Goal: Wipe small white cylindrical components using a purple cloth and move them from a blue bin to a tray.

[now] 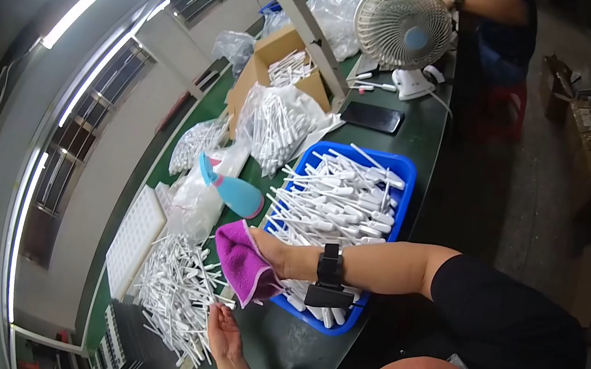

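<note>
My right hand (271,252) is closed on a purple cloth (245,264), which spreads over its fingers and hangs past them. Just below it, my left hand (225,334) has its fingers curled, pinching what looks like a slim white plastic stick (224,301) whose end reaches toward the cloth. Beside the left hand lies a loose pile of white plastic sticks (177,286) on the green table. Under my right forearm stands a blue tray (405,203) heaped with similar white sticks (336,199), many with a wider, flat end.
A light-blue spray bottle (235,193) lies tilted beside clear bags (273,130) of sticks. Farther off are a cardboard box (251,75), a black phone (372,117) and a fan (404,24). A white perforated rack (137,232) and black trays (128,344) edge the pile. Another person (506,24) sits at the far end.
</note>
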Demonstrator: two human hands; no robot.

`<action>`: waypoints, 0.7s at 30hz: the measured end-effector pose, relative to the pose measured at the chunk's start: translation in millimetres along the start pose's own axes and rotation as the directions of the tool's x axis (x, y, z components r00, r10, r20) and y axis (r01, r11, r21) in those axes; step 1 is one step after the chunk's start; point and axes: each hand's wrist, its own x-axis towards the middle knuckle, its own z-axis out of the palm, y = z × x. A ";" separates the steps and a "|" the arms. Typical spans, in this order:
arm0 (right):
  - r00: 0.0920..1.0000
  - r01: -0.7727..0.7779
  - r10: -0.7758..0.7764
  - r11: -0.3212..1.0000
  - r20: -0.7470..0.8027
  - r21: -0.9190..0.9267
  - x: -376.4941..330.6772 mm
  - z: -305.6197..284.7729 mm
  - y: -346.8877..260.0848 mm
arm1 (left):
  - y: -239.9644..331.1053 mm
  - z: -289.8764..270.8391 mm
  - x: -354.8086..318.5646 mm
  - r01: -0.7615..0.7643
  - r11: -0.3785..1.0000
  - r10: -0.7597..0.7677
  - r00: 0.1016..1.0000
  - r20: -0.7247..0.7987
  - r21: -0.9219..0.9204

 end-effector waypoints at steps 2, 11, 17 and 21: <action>0.995 -0.045 0.044 0.999 -0.092 -0.009 -1.7 5.8 -5.2 | -14.2 13.3 -5.7 0.097 0.982 -0.094 0.995 0.025 -0.161; 0.994 -0.059 0.051 0.994 -0.096 -0.089 -10.3 8.3 8.9 | -13.9 42.5 -54.7 0.057 0.989 -0.054 0.998 0.025 -0.134; 0.988 0.106 -0.134 0.948 -0.074 -0.300 2.6 -27.1 76.1 | -14.8 -1.5 -94.1 -0.069 0.998 0.065 0.978 -0.198 -0.011; 0.929 0.165 -0.253 0.936 -0.270 -0.311 -4.2 -1.5 73.8 | -10.5 -17.7 -73.5 -0.092 0.994 0.078 0.975 -0.207 -0.059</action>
